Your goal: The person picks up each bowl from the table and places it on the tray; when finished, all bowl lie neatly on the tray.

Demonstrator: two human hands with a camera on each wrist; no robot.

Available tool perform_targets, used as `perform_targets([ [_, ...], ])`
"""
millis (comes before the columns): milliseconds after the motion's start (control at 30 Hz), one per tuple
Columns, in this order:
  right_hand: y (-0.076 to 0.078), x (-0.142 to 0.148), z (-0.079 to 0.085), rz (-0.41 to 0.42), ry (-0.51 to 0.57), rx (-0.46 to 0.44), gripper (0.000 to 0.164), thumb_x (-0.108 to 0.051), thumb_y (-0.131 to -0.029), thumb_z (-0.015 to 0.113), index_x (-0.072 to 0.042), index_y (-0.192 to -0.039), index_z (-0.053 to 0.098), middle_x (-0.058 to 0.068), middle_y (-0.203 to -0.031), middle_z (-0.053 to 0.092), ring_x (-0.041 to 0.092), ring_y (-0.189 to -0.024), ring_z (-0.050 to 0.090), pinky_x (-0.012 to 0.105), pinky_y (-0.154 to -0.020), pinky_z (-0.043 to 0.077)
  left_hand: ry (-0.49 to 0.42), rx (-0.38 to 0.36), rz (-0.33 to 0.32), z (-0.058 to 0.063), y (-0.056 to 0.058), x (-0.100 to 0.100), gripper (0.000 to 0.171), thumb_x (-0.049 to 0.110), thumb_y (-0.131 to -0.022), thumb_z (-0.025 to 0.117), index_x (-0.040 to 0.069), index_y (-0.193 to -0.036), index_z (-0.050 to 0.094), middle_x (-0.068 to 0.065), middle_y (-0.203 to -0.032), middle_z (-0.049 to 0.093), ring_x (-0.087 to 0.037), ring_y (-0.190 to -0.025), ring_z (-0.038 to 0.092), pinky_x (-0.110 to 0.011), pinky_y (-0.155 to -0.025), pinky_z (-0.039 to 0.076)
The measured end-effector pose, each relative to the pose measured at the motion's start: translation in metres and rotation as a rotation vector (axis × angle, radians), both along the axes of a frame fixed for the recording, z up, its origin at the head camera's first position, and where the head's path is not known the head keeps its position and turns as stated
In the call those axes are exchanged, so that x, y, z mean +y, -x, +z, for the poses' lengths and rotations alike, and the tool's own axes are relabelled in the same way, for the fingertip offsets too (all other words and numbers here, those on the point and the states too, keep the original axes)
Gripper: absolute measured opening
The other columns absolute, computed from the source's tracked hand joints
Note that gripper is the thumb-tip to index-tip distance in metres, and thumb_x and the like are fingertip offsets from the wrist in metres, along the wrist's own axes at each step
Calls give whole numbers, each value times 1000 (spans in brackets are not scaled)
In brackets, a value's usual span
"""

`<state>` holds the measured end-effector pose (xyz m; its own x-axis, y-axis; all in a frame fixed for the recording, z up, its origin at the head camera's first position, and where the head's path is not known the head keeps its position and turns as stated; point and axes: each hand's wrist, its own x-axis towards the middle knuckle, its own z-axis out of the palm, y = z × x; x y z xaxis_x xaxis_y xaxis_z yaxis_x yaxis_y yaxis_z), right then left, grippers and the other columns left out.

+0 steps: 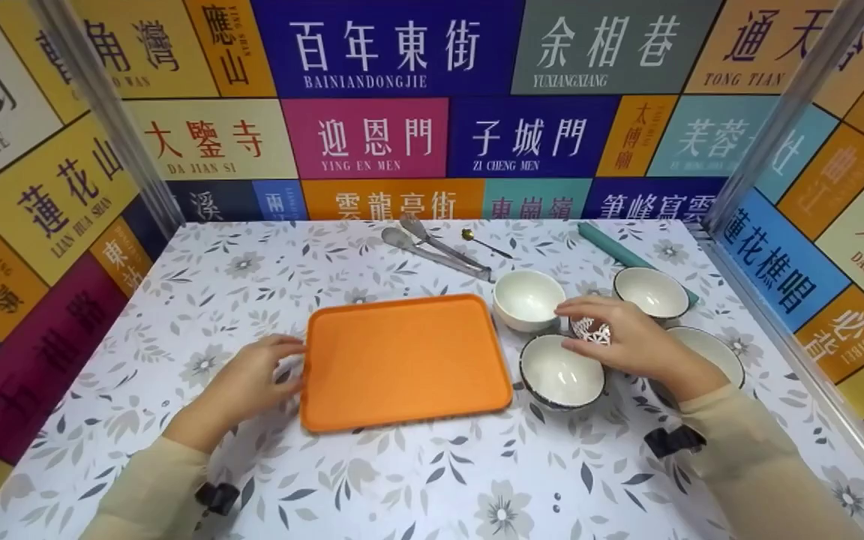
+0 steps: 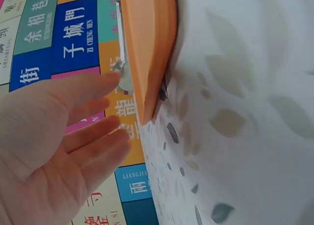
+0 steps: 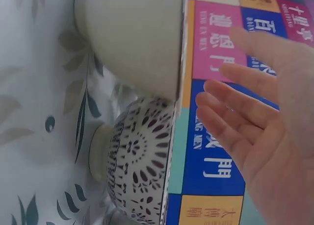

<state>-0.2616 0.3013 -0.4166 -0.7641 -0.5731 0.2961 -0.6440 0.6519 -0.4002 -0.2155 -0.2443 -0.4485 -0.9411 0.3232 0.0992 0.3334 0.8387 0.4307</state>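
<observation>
In the head view, an orange tray [image 1: 406,364] lies in the middle of the table. My left hand [image 1: 256,379] is at its left edge, fingers loosely bent and holding nothing; the left wrist view shows the fingertips apart from the tray rim [image 2: 149,53]. My right hand [image 1: 631,337] hovers over the bowls with relaxed fingers and grips none of them. Beneath and around it stand a back white bowl [image 1: 528,298], a dark-rimmed front bowl [image 1: 561,375], a right-back bowl [image 1: 651,291] and a partly hidden right bowl [image 1: 713,352]. A dark-patterned bowl [image 3: 140,161] shows in the right wrist view.
Metal tongs [image 1: 439,251] lie behind the tray, near a small gold-and-dark spoon [image 1: 486,244]. A green rolled or rod-like item [image 1: 616,247] slants behind the right-back bowl. Panels with printed signs [image 1: 372,139] enclose the table's back and sides.
</observation>
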Motion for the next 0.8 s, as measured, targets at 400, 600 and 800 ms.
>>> perform_targets([
  [400, -25, 1, 2, 103, -137, -72, 92, -58, -72, 88, -9, -144, 61, 11, -150, 57, 39, -140, 50, 64, -115, 36, 10, -31, -106, -7, -24, -8, 57, 24, -81, 87, 3, -131, 70, -15, -142, 61, -39, -133, 53, -58, -113, 43],
  [600, -27, 2, -1, 114, -173, -76, 102, -58, -63, 93, -5, -144, 60, 14, -149, 57, 40, -139, 49, 66, -114, 36, 36, -39, -129, -10, -26, -6, 59, 27, -80, 88, 3, -132, 70, -16, -143, 60, -40, -133, 54, -57, -112, 44],
  [800, -25, 4, -2, 118, -194, -59, 109, -58, -58, 95, -4, -145, 58, 19, -148, 56, 45, -138, 48, 72, -111, 35, 55, -33, -125, -8, -24, -5, 62, 29, -80, 88, 4, -133, 69, -14, -143, 61, -36, -132, 54, -55, -112, 45],
])
